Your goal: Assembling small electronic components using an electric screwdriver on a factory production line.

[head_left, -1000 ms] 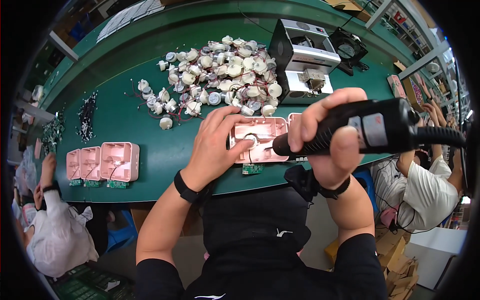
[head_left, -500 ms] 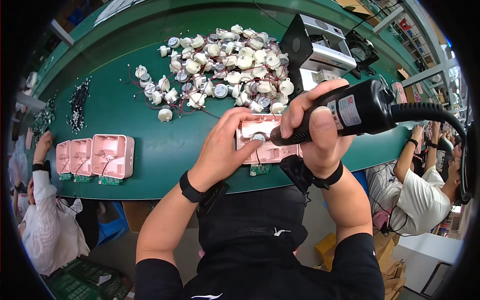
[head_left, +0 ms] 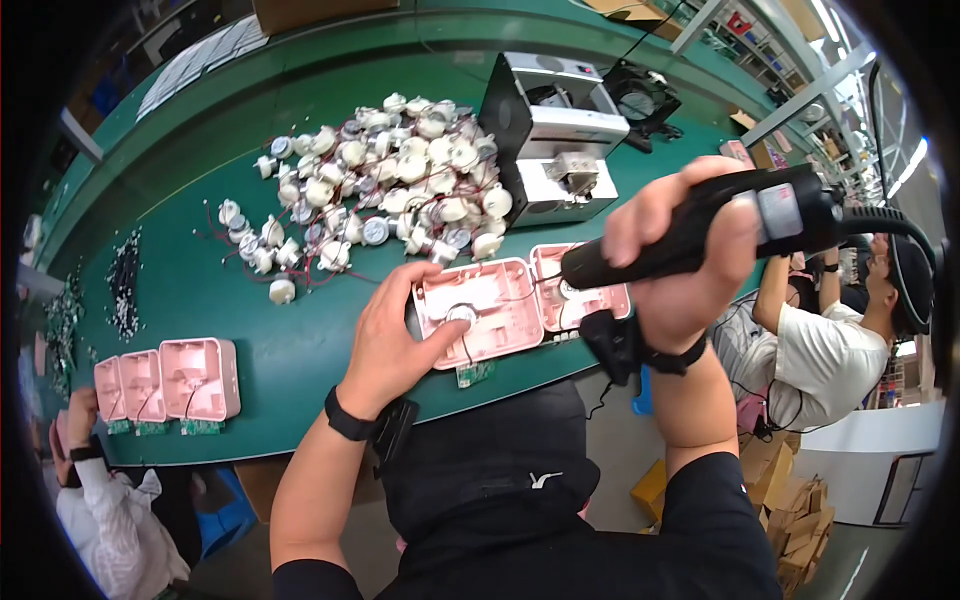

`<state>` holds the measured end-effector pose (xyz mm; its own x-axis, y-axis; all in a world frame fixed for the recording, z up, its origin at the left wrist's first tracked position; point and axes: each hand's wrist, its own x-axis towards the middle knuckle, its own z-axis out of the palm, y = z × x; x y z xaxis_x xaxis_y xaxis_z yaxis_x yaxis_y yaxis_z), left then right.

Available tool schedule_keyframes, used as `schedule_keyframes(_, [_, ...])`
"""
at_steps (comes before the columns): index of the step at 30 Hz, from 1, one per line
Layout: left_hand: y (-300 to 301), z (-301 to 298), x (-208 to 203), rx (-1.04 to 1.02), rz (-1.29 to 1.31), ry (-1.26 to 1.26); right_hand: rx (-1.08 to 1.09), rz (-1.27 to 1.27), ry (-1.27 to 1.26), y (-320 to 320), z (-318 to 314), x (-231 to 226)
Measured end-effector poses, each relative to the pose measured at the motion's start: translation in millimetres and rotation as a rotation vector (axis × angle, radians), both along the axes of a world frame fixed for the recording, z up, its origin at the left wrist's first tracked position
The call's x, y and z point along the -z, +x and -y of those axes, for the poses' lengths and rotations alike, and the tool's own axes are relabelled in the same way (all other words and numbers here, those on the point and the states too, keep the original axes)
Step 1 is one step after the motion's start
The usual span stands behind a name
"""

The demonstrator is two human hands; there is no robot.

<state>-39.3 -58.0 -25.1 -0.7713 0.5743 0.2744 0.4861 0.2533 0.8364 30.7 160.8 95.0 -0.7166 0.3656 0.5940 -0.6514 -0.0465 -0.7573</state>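
Note:
My left hand [head_left: 395, 335] grips the left side of an open pink plastic housing [head_left: 490, 345], its fingers along the outer wall. The thumb reaches inside, against a small round motor [head_left: 462, 317]. A green circuit board [head_left: 475, 374] sticks out below the housing's near edge. My right hand [head_left: 680, 225] is wrapped round a black corded electric screwdriver [head_left: 720, 222], held slanting. Its tip end is over a second open pink housing [head_left: 547, 262], just right of the first and partly hidden by the tool; whether the tip touches anything cannot be seen.
A large heap of white and silver motors with red wires [head_left: 400, 170] lies beyond my hands. A metal-and-black machine [head_left: 560, 130] stands at its right. Several pink housings [head_left: 200, 378] line up at the left, near black wires [head_left: 123, 290]. A co-worker [head_left: 835, 345] sits at right.
The view has shifted. The screwdriver has moved right, off the first housing to over the second one. My left hand keeps hold of the first housing, its thumb still at the motor.

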Motion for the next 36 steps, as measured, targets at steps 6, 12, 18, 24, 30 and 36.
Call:
schedule_keyframes(6, [4, -4, -1, 0.043, -0.025, -0.044, 0.286, -0.028, 0.161, -27, -65, -32])
schedule_keyframes(12, [3, -5, -5, 0.067, 0.027, -0.109, 0.356, 0.012, 0.166, -65, -76, -29])
schedule_keyframes(18, [3, -3, -4, 0.091, -0.001, -0.146, 0.345, 0.089, 0.12, -65, -74, -24])
schedule_keyframes(24, [2, -3, -4, 0.078, 0.028, -0.112, -0.021, 0.046, -0.084, -16, -14, -24])
schedule_keyframes(30, [-1, -3, 4, 0.076, -0.003, -0.056, -0.239, 0.189, 0.032, 0, 56, -18])
schedule_keyframes(36, [-1, -3, 11, 0.106, -0.023, -0.022, -0.353, 0.352, 0.079, -9, 72, 6])
